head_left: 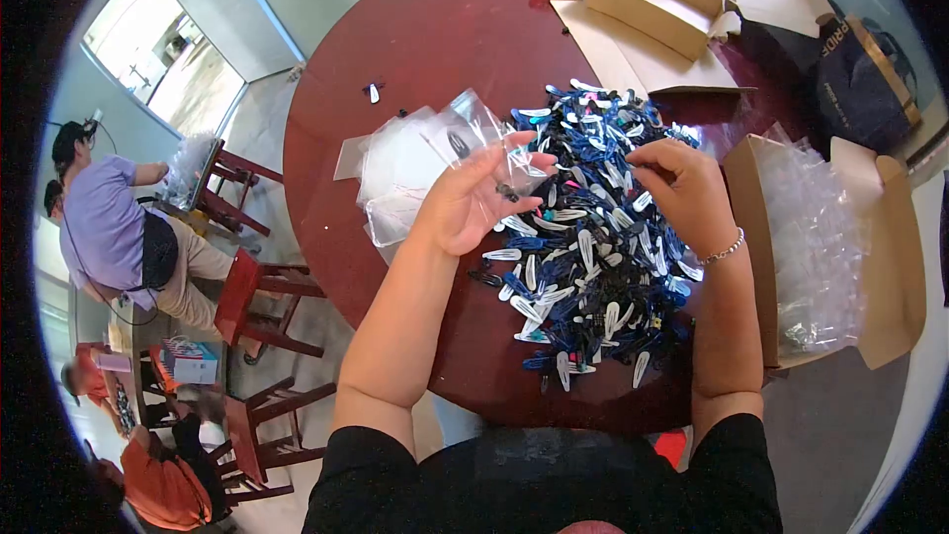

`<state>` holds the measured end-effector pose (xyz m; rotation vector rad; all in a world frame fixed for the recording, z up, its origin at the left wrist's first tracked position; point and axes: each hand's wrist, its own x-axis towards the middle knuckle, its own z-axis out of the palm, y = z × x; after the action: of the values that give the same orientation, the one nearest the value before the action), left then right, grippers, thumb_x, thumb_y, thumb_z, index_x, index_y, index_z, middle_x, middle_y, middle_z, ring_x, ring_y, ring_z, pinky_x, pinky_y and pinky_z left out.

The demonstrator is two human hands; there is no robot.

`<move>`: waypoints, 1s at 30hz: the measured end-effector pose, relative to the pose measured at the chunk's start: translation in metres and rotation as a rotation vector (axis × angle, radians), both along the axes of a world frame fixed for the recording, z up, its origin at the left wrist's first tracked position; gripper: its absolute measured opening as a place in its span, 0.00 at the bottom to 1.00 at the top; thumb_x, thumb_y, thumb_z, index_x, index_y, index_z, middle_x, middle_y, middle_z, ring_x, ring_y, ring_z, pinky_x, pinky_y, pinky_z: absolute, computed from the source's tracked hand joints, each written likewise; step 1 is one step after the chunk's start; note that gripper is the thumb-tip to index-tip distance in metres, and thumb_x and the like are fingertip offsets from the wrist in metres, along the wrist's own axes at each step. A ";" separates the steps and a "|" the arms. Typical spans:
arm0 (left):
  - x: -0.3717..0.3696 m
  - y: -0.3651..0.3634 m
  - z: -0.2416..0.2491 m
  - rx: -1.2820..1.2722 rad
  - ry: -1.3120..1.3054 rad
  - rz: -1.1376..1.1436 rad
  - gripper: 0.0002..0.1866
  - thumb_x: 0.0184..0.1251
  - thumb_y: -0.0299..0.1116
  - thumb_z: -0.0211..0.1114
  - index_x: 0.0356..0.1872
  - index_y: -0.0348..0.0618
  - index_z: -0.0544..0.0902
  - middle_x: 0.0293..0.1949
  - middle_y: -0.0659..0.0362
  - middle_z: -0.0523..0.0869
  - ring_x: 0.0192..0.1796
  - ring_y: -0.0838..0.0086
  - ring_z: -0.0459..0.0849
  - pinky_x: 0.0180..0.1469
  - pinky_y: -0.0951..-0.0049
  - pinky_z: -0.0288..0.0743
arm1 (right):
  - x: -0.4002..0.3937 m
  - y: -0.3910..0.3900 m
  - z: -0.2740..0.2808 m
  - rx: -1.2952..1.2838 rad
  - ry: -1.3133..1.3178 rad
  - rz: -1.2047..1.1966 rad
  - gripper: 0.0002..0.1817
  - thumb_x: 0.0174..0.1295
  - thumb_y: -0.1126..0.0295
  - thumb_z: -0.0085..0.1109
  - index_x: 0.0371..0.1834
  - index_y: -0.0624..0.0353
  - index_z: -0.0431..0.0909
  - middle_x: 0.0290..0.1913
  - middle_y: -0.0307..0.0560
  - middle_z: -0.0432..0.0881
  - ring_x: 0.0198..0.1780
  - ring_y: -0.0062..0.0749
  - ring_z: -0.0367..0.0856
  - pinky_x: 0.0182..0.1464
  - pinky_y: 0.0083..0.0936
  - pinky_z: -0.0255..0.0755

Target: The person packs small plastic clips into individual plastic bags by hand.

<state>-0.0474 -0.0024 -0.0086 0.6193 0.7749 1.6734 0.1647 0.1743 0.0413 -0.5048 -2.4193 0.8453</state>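
Observation:
My left hand point(465, 203) holds a small clear plastic bag point(481, 129) with a dark hair clip showing inside it. Small dark pieces also show by its fingers. Under and beyond that hand lies a fanned stack of clear plastic bags point(395, 173). A large heap of snap hair clips point(583, 277), in white, navy, black and a few bright colours, spreads across the table between my arms. Above the heap's right side, my right hand point(682, 183) is closed in a pinch; whatever its fingertips may hold is too small to make out.
The round red table point(395, 49) carries a lone clip point(373, 93) and flattened cardboard with an open box point(652, 5). At right stands a carton of clear bags point(811, 247), near a dark bag point(860, 84). People point(109, 222) and stools point(262, 302) are at left.

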 end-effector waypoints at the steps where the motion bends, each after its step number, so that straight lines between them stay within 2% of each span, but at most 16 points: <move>1: 0.001 -0.001 0.000 -0.015 -0.014 -0.006 0.28 0.73 0.48 0.59 0.67 0.44 0.71 0.57 0.52 0.83 0.61 0.66 0.80 0.54 0.61 0.77 | -0.001 0.001 -0.003 -0.027 0.010 0.010 0.07 0.59 0.80 0.62 0.40 0.67 0.83 0.35 0.47 0.84 0.37 0.29 0.84 0.40 0.22 0.76; 2: 0.002 -0.001 0.000 -0.018 -0.013 -0.003 0.28 0.73 0.48 0.59 0.67 0.44 0.71 0.57 0.52 0.83 0.61 0.66 0.80 0.54 0.61 0.77 | -0.001 0.000 -0.003 -0.029 0.012 0.012 0.07 0.59 0.80 0.62 0.40 0.67 0.83 0.35 0.47 0.84 0.37 0.29 0.84 0.40 0.22 0.76; 4: 0.003 -0.001 0.001 -0.049 0.034 -0.022 0.26 0.74 0.45 0.59 0.67 0.44 0.71 0.57 0.52 0.83 0.61 0.67 0.80 0.54 0.64 0.77 | -0.002 -0.001 -0.003 0.146 0.040 0.081 0.07 0.59 0.79 0.62 0.40 0.67 0.83 0.35 0.49 0.85 0.37 0.35 0.85 0.41 0.25 0.77; 7: 0.004 0.000 -0.001 -0.069 0.120 -0.037 0.23 0.73 0.41 0.61 0.65 0.45 0.73 0.57 0.53 0.83 0.60 0.69 0.80 0.54 0.65 0.77 | -0.005 -0.004 -0.005 0.141 0.051 0.074 0.06 0.58 0.79 0.62 0.39 0.66 0.83 0.35 0.51 0.84 0.37 0.40 0.84 0.40 0.28 0.76; 11: 0.006 0.003 -0.007 -0.105 0.205 -0.020 0.24 0.71 0.38 0.64 0.66 0.45 0.74 0.56 0.53 0.84 0.60 0.67 0.81 0.53 0.65 0.79 | -0.006 -0.004 -0.008 0.133 0.019 0.093 0.07 0.58 0.79 0.62 0.39 0.66 0.83 0.35 0.51 0.84 0.36 0.41 0.84 0.40 0.28 0.76; 14: 0.001 -0.004 0.005 -0.136 0.245 0.126 0.19 0.71 0.35 0.63 0.61 0.46 0.78 0.52 0.56 0.86 0.56 0.70 0.84 0.53 0.67 0.78 | -0.007 -0.003 -0.013 0.196 0.034 0.098 0.07 0.59 0.80 0.62 0.40 0.66 0.83 0.34 0.50 0.84 0.34 0.36 0.83 0.38 0.26 0.76; 16: -0.012 -0.008 0.005 -0.108 0.215 0.238 0.18 0.71 0.34 0.63 0.59 0.45 0.79 0.51 0.56 0.87 0.55 0.71 0.84 0.53 0.68 0.78 | -0.008 -0.002 -0.015 0.058 0.017 0.069 0.07 0.59 0.81 0.62 0.41 0.66 0.83 0.36 0.46 0.84 0.34 0.29 0.82 0.36 0.22 0.75; 18: -0.017 -0.009 0.006 -0.109 0.223 0.278 0.17 0.71 0.34 0.63 0.59 0.45 0.80 0.52 0.56 0.87 0.55 0.73 0.84 0.54 0.69 0.77 | -0.010 -0.003 -0.016 0.030 0.028 0.072 0.08 0.59 0.82 0.62 0.41 0.65 0.83 0.38 0.44 0.84 0.35 0.25 0.82 0.36 0.20 0.75; 20: -0.013 -0.005 0.004 -0.198 0.544 0.378 0.16 0.71 0.33 0.63 0.57 0.42 0.81 0.52 0.56 0.87 0.54 0.72 0.84 0.55 0.70 0.77 | -0.011 -0.009 -0.014 0.003 0.042 0.076 0.08 0.59 0.83 0.61 0.41 0.65 0.83 0.40 0.42 0.84 0.36 0.22 0.81 0.37 0.19 0.75; 22: -0.004 0.001 -0.011 -0.121 0.841 0.390 0.15 0.71 0.32 0.62 0.55 0.39 0.82 0.52 0.57 0.87 0.54 0.71 0.83 0.55 0.70 0.77 | -0.012 -0.019 -0.008 -0.075 0.240 0.018 0.09 0.60 0.84 0.61 0.42 0.64 0.83 0.44 0.42 0.83 0.40 0.20 0.81 0.41 0.17 0.76; 23: -0.001 0.005 -0.022 -0.096 1.022 0.425 0.15 0.69 0.29 0.63 0.54 0.36 0.81 0.49 0.55 0.88 0.52 0.66 0.84 0.55 0.68 0.76 | -0.010 -0.020 -0.005 -0.083 0.241 0.015 0.09 0.61 0.85 0.60 0.42 0.64 0.84 0.47 0.42 0.83 0.44 0.19 0.81 0.46 0.17 0.76; 24: 0.003 0.007 -0.020 -0.090 1.017 0.426 0.15 0.69 0.29 0.63 0.54 0.36 0.81 0.49 0.55 0.88 0.52 0.66 0.84 0.55 0.68 0.76 | -0.008 -0.020 -0.005 -0.077 0.238 0.013 0.09 0.61 0.85 0.60 0.42 0.64 0.84 0.47 0.42 0.83 0.44 0.19 0.81 0.46 0.17 0.76; 26: 0.010 0.009 -0.013 -0.102 1.506 0.517 0.14 0.66 0.29 0.64 0.51 0.37 0.82 0.41 0.48 0.87 0.45 0.57 0.84 0.49 0.62 0.76 | -0.007 -0.021 -0.003 -0.163 0.337 0.048 0.08 0.61 0.85 0.60 0.42 0.64 0.83 0.47 0.42 0.83 0.46 0.19 0.80 0.48 0.17 0.75; 27: 0.010 0.012 -0.019 -0.022 1.468 0.548 0.12 0.64 0.27 0.63 0.48 0.36 0.82 0.37 0.46 0.85 0.43 0.51 0.81 0.48 0.59 0.75 | -0.006 -0.024 0.000 -0.207 0.327 0.032 0.07 0.62 0.85 0.61 0.41 0.65 0.83 0.46 0.41 0.83 0.46 0.19 0.79 0.47 0.16 0.75; 28: 0.008 0.012 -0.022 -0.020 1.466 0.554 0.12 0.64 0.27 0.63 0.48 0.36 0.82 0.37 0.46 0.85 0.43 0.51 0.81 0.48 0.59 0.75 | -0.006 -0.023 0.001 -0.203 0.325 0.035 0.07 0.62 0.85 0.61 0.41 0.65 0.83 0.46 0.41 0.83 0.46 0.19 0.79 0.47 0.16 0.75; 30: 0.003 0.009 -0.025 -0.038 1.514 0.505 0.17 0.68 0.26 0.60 0.58 0.39 0.79 0.48 0.53 0.87 0.49 0.61 0.84 0.51 0.67 0.76 | -0.007 -0.020 -0.003 -0.155 0.272 0.018 0.06 0.62 0.84 0.61 0.40 0.65 0.83 0.43 0.40 0.82 0.41 0.18 0.79 0.43 0.15 0.75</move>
<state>-0.0447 0.0068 -0.0333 1.8144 2.1310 1.3692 0.1576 0.1542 0.0384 -0.3966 -2.1243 1.0433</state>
